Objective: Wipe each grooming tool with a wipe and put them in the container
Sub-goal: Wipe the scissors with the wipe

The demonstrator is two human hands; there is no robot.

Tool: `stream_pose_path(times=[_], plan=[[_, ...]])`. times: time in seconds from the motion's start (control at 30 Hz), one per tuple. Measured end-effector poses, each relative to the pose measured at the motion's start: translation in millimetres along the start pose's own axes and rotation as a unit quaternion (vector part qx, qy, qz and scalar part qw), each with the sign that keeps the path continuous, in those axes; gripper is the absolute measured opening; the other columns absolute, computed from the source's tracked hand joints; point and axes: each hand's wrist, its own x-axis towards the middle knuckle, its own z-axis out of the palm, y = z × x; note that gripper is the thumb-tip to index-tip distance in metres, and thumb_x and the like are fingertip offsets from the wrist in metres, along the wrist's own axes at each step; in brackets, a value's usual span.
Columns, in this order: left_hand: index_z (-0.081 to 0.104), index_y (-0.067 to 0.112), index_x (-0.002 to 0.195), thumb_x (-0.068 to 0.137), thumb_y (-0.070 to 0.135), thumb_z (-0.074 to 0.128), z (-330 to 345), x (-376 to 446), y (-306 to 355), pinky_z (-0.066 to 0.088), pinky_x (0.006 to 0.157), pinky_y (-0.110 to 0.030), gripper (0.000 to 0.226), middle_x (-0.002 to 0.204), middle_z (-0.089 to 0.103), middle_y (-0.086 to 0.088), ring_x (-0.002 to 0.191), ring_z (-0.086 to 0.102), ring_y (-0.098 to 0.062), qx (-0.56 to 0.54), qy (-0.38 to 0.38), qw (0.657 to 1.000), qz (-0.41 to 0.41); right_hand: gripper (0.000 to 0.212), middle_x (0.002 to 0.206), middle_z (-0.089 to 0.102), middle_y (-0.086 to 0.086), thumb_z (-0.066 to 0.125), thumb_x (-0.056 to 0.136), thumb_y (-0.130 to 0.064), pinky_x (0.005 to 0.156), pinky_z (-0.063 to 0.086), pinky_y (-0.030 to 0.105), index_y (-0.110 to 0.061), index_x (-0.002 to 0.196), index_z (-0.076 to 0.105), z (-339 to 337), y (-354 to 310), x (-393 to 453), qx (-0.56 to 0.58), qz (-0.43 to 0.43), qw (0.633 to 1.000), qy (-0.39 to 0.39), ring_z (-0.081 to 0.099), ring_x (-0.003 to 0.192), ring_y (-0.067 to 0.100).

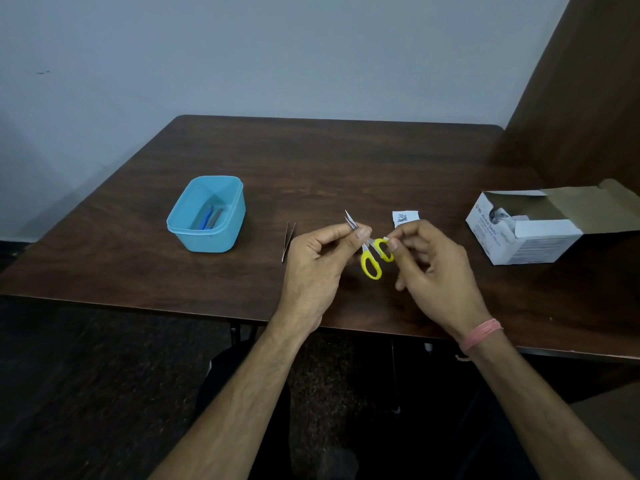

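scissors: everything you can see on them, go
Small scissors with yellow plastic-looking loop handles and short pointed metal blades, slightly parted. Held above the table, tips pointing up and away. The left hand pinches the blades near the pivot; the right hand pinches the upper handle loop, a bit of white showing at its fingertips.

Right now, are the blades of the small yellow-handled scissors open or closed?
Open: the small yellow-handled scissors show two separate blade tips above the left hand, which pinches the blades.
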Motion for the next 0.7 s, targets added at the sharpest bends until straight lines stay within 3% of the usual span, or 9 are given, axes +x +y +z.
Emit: stream_pose_path(times=[0.07,0.13,0.27,0.37,0.47,0.57,0.63,0.7], plan=[[0.089,0.014,0.106,0.100,0.014,0.084,0.7,-0.4,0.2,0.066,0.095,-0.040,0.008,0.097,0.086,-0.007,0.093,0.078,-0.016,0.005,-0.001,1.000,0.009,0.005,0.084,0.078,-0.006,0.069,0.108,-0.016,0.055,0.051,0.024,-0.020,0.105,0.070,-4.6,2.6,2.9,0.036,0.017,0.999,-0.035,0.060,0.052,0.013],[0.089,0.016,0.103,0.096,0.017,0.088,0.8,-0.7,0.9,0.065,0.096,-0.042,0.007,0.099,0.086,-0.004,0.093,0.078,-0.014,0.012,0.001,1.000,0.016,0.005,0.086,0.080,-0.003,0.069,0.109,-0.018,0.059,0.052,0.033,-0.021,0.105,0.071,-7.2,4.3,5.0,0.038,0.022,0.996,-0.083,0.058,0.053,0.016],[0.090,0.017,0.104,0.088,0.036,0.092,-0.2,-1.3,0.2,0.062,0.098,-0.057,0.024,0.104,0.084,-0.010,0.096,0.078,-0.030,0.035,0.010,0.999,0.027,0.009,0.091,0.083,0.002,0.069,0.107,-0.012,0.067,0.056,0.042,-0.021,0.106,0.072,-8.4,4.1,3.2,0.039,0.023,0.989,-0.140,0.059,0.054,0.020],[0.089,0.016,0.102,0.092,0.026,0.090,0.9,-1.5,0.7,0.065,0.087,-0.035,0.014,0.095,0.086,-0.003,0.087,0.077,-0.010,0.023,-0.002,1.000,0.009,0.008,0.092,0.083,0.004,0.068,0.104,-0.010,0.066,0.057,0.037,-0.017,0.106,0.071,-10.1,3.1,3.6,0.053,0.017,0.987,-0.149,0.064,0.057,0.021],[0.087,0.007,0.108,0.098,0.017,0.087,0.4,-1.3,0.0,0.062,0.079,-0.023,0.014,0.089,0.085,-0.004,0.080,0.076,-0.010,0.015,-0.004,1.000,0.004,0.005,0.094,0.083,0.008,0.067,0.109,-0.011,0.059,0.047,0.014,-0.009,0.105,0.070,-9.3,2.1,5.7,0.084,0.044,0.986,-0.135,0.069,0.060,0.023],[0.086,0.004,0.106,0.100,0.019,0.086,0.9,-0.9,1.5,0.064,0.078,-0.028,0.017,0.089,0.084,-0.004,0.081,0.076,-0.014,0.014,0.006,1.000,0.002,0.009,0.092,0.081,0.010,0.069,0.108,-0.015,0.056,0.047,0.013,-0.007,0.105,0.071,-7.3,3.0,5.3,0.101,0.044,0.989,-0.097,0.075,0.069,0.023],[0.085,0.004,0.098,0.100,0.024,0.086,1.9,-1.5,1.4,0.064,0.080,-0.033,0.020,0.087,0.084,-0.006,0.079,0.075,-0.016,0.024,0.015,1.000,0.000,0.007,0.093,0.080,0.008,0.071,0.108,-0.020,0.053,0.049,0.024,-0.014,0.104,0.073,-8.0,4.7,4.6,0.101,0.031,0.991,-0.081,0.074,0.075,0.022],[0.084,0.007,0.093,0.100,0.029,0.087,2.1,-2.1,0.8,0.064,0.083,-0.048,0.024,0.086,0.083,-0.014,0.079,0.073,-0.023,0.036,0.022,0.999,-0.003,0.006,0.093,0.078,0.006,0.070,0.107,-0.019,0.052,0.050,0.031,-0.015,0.103,0.071,-10.5,5.1,4.4,0.123,0.024,0.989,-0.078,0.071,0.074,0.022]])
